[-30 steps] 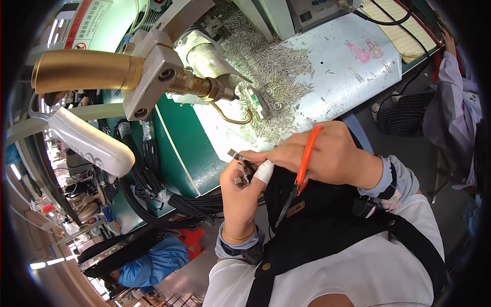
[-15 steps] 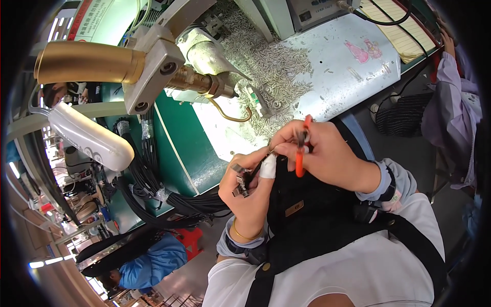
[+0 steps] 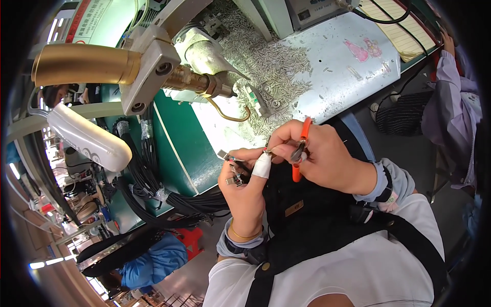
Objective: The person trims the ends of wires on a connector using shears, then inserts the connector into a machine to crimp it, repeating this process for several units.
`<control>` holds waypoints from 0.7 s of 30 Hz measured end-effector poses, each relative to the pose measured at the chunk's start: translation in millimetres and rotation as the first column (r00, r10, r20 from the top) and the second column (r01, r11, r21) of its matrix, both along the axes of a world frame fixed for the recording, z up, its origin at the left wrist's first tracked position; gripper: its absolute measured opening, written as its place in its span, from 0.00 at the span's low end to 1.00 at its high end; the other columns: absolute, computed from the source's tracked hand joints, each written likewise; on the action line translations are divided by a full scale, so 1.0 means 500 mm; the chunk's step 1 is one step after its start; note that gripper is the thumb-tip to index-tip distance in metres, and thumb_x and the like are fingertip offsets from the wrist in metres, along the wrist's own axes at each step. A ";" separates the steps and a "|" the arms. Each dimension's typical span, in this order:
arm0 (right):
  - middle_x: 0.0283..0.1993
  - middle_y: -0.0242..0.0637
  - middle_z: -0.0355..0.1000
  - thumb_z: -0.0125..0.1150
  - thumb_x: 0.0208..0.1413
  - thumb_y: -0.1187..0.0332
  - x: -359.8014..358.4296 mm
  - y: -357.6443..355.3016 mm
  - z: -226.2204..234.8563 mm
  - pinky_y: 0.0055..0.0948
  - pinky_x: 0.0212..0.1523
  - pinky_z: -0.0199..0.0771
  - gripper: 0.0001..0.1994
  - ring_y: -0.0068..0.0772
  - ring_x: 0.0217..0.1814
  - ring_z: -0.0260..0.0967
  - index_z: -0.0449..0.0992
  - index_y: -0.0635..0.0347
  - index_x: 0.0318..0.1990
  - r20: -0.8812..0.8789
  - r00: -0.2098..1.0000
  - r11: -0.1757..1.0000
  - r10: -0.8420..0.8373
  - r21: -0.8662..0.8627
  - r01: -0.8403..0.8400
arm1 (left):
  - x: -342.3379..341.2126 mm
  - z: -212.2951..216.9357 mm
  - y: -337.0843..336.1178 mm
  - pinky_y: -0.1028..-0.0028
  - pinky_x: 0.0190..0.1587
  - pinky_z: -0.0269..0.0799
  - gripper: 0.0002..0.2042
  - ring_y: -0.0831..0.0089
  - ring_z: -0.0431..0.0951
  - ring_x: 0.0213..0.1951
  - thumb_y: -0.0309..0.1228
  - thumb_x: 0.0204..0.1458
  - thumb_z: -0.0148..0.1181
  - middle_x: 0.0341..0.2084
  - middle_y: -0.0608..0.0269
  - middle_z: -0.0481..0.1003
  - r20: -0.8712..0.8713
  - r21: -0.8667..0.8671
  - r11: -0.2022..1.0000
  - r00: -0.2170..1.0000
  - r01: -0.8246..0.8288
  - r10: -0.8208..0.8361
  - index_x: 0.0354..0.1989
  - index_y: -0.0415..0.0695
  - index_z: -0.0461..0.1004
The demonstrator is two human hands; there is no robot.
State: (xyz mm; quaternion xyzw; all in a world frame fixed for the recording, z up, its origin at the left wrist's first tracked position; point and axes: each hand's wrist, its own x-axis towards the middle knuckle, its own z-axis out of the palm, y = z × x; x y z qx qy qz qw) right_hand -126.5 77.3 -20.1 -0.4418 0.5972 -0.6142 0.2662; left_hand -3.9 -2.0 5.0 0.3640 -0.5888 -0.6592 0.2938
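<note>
My left hand (image 3: 244, 197) is closed round several black cables whose silver metal connectors (image 3: 236, 180) stick out beside the palm. White tape (image 3: 262, 165) wraps its thumb. Against those fingertips, my right hand (image 3: 332, 161) pinches a tiny part at a cable end, too small to make out. Tucked in the right palm are small pliers or cutters with red handles (image 3: 306, 128); their jaws are partly hidden by the fingers. Just beyond both hands, a soldering machine's thin curved brass tube (image 3: 227, 117) ends near a small green-and-white piece (image 3: 253, 97) on a holder.
Many small metallic bits (image 3: 276, 66) cover the pale plate (image 3: 337, 87). A gold-coloured cylinder (image 3: 84, 64) and a white lamp (image 3: 92, 138) hang at left, above bundled black cables (image 3: 174, 202). A notebook (image 3: 399, 30) lies far right. Co-workers sit on both sides.
Both hands have shifted slightly left, still fingertip to fingertip. The connectors in my left hand have spread apart and turned. The red-handled tool has tilted in my right hand.
</note>
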 end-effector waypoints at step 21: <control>0.11 0.36 0.61 0.58 0.47 0.66 0.015 0.019 -0.036 0.26 0.14 0.60 0.12 0.27 0.12 0.63 0.64 0.63 0.21 0.021 0.988 0.961 0.151 0.230 -0.151 | -0.009 0.003 -0.050 0.87 0.23 0.54 0.05 0.86 0.61 0.21 0.22 0.46 0.56 0.21 0.70 0.66 0.074 0.140 0.987 0.994 0.074 -0.085 0.31 0.38 0.69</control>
